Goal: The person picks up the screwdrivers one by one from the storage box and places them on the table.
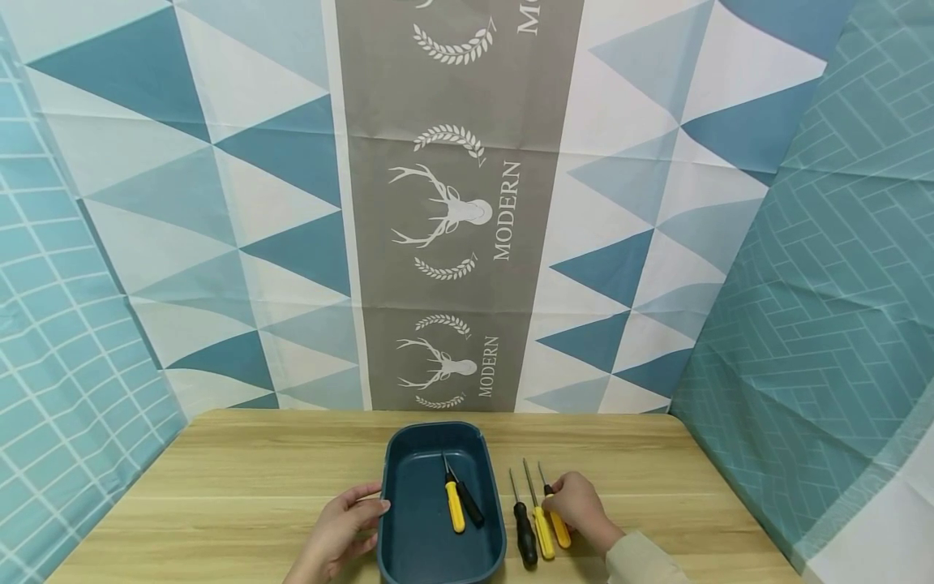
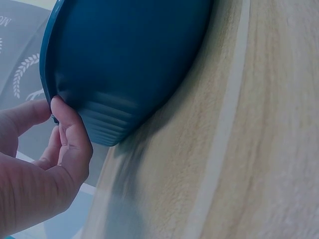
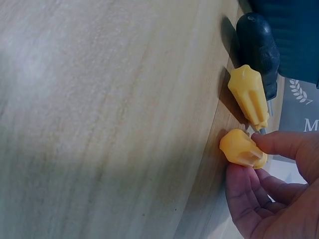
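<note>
A dark blue plastic bin (image 1: 419, 560) sits on the table, and my left hand (image 1: 343, 523) pinches its left rim between thumb and finger. Inside lie a screwdriver with a yellow handle (image 1: 455, 507) and another with a black handle (image 1: 470, 504). To the bin's right, my right hand (image 1: 580, 504) pinches the orange-yellow handle (image 3: 239, 148) of the rightmost screwdriver. Beside it lie a yellow-handled screwdriver (image 1: 543, 533) and a larger black-handled one (image 1: 524, 535), shafts pointing to the back.
The wooden table (image 1: 277, 454) runs back to a patterned curtain (image 1: 452, 284). Blue tiled-pattern cloth (image 1: 66, 308) hangs at the left, and green-blue cloth (image 1: 824, 284) at the right.
</note>
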Available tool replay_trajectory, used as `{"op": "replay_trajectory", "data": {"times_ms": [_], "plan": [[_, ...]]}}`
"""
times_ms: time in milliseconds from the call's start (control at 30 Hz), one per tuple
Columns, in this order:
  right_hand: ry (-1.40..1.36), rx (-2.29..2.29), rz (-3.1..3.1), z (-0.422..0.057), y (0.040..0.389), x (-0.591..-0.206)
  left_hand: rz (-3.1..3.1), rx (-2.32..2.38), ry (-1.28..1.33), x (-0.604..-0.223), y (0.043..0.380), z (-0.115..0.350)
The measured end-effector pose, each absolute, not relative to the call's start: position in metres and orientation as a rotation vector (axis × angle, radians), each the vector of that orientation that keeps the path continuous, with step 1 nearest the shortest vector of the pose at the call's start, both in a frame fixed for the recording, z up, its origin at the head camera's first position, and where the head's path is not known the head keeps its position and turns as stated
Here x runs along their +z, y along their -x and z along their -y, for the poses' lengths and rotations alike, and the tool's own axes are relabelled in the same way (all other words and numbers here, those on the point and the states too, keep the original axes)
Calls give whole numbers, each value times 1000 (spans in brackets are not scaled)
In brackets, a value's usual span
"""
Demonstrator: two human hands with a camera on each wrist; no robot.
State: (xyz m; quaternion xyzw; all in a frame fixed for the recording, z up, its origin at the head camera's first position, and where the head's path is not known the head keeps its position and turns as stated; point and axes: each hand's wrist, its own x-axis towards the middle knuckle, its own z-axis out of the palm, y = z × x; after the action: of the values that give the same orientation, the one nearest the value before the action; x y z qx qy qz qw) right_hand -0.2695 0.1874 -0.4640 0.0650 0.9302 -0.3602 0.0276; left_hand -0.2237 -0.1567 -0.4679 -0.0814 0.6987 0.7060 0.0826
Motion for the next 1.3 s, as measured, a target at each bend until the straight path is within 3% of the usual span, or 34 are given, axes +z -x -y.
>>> {"op": "replay_trajectory", "data": {"times_ms": [1300], "plan": [[-193,-1201,-2810,-195,271,-462,-2102,2111,271,-469,224,154]]}}
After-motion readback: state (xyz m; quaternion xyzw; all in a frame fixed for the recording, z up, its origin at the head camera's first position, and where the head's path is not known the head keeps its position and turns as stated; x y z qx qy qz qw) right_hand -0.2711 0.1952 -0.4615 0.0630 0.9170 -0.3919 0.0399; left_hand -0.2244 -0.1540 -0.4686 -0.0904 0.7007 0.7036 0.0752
